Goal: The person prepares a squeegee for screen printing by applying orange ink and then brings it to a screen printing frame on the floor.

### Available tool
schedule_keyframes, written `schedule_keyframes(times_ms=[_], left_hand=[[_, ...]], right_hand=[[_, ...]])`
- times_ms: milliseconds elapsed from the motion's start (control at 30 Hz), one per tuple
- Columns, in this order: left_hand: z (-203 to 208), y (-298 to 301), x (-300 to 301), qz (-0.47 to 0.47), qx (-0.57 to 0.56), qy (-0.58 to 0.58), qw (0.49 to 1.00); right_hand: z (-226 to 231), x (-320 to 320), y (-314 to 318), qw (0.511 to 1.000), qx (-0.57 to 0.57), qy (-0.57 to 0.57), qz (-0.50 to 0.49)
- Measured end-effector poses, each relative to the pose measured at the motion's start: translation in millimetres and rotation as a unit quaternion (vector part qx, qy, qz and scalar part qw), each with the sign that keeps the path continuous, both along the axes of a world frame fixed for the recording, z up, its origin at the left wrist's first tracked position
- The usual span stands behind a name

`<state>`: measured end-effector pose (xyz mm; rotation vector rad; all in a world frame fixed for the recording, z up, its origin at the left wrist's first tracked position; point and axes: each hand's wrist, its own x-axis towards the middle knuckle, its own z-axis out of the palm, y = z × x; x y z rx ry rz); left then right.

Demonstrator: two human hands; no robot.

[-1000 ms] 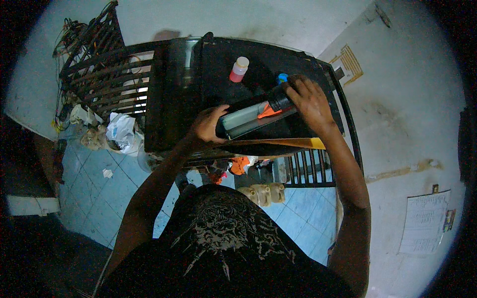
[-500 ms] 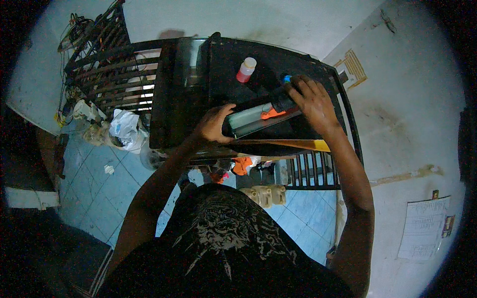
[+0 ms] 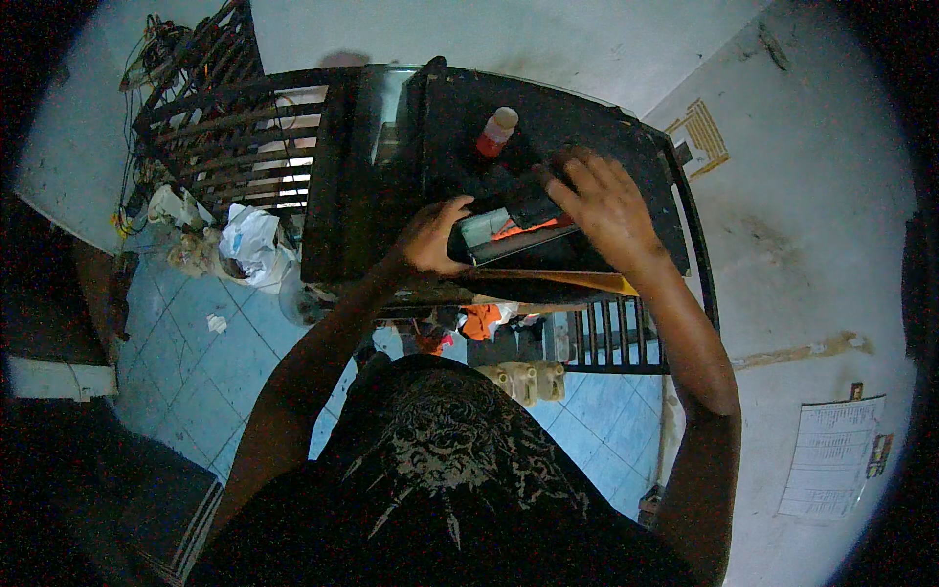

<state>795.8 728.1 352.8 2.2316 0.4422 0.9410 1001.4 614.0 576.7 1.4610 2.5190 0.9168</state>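
My left hand (image 3: pixel 430 240) grips the near-left end of a long dark box-like object (image 3: pixel 477 231) with a pale, glassy face and an orange strip. Thumb and fingers sit on opposite sides of that end. A black piece (image 3: pixel 536 203) covers the object's right part; whether it is a cloth or a cover I cannot make out. My right hand (image 3: pixel 611 207) rests over it, fingers bent and their tips lost in the dark. Beyond the object, on the black tabletop (image 3: pixel 577 103), stands a small bottle (image 3: pixel 497 133) with a white cap and red liquid.
Left of the tabletop runs a slatted wooden rack (image 3: pixel 235 137) with tangled cables (image 3: pixel 161 59) at its far end. White plastic bags (image 3: pixel 252 245) lie beside it. Under the table are beige jugs (image 3: pixel 528 382) and an orange cloth (image 3: pixel 479 321). A wall stands close on the right.
My right hand has shifted slightly left with the black piece, which now covers more of the pale face. A blue spot near the right fingers is no longer visible. My left hand keeps its hold.
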Motion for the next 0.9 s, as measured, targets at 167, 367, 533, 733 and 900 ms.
schedule_keyframes(times_ms=[167,367,533,733,900], left_hand=[[-2,1,1,-0.002,0.006,-0.001,1.000],[1,0,0,0.003,0.029,-0.003,1.000],[-8,3,2,0.021,0.059,0.001,0.998],[1,-2,0,0.021,0.009,0.021,1.000],[8,-4,-3,0.036,0.029,0.030,0.998]], right_hand=[[-3,-8,1,1.000,-0.023,0.004,0.012],[0,-17,2,0.999,-0.018,-0.003,0.028],[1,-19,3,0.999,-0.012,-0.014,0.033],[3,-22,2,0.999,-0.013,-0.008,0.039],[4,-22,1,0.999,-0.001,-0.012,0.048]])
